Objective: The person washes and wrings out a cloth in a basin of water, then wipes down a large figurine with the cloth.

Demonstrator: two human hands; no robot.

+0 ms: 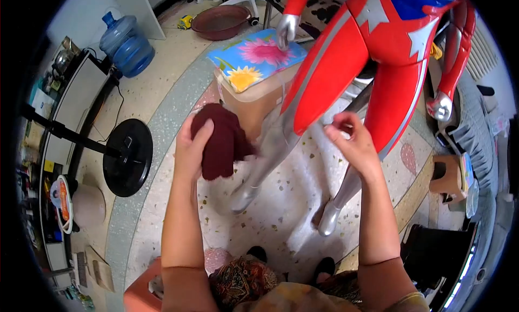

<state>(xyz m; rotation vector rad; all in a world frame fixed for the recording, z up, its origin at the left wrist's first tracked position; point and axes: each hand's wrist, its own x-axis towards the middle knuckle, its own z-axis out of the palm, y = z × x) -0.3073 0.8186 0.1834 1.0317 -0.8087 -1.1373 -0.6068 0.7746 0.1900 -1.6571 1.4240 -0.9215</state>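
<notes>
My left hand [197,147] is closed round a folded dark maroon cloth [220,141], its thumb pressed on the near side. The cloth's lower right edge is smeared by motion. My right hand [352,144] is raised apart from the cloth, fingers curled together near the thumb; whatever is in them, if anything, is too small to make out. Just beyond both hands stands a large red and silver figure [330,68] with a blue middle. Its silver legs [275,150] reach down to the floor between my arms.
Behind the cloth is a brown box-like stool [246,104] under a flowered cushion [259,55]. At left are a black round stand base [128,158] and a blue water bottle [128,44]. A reddish basin [224,22] lies farther back. A grey sofa [481,144] lines the right side.
</notes>
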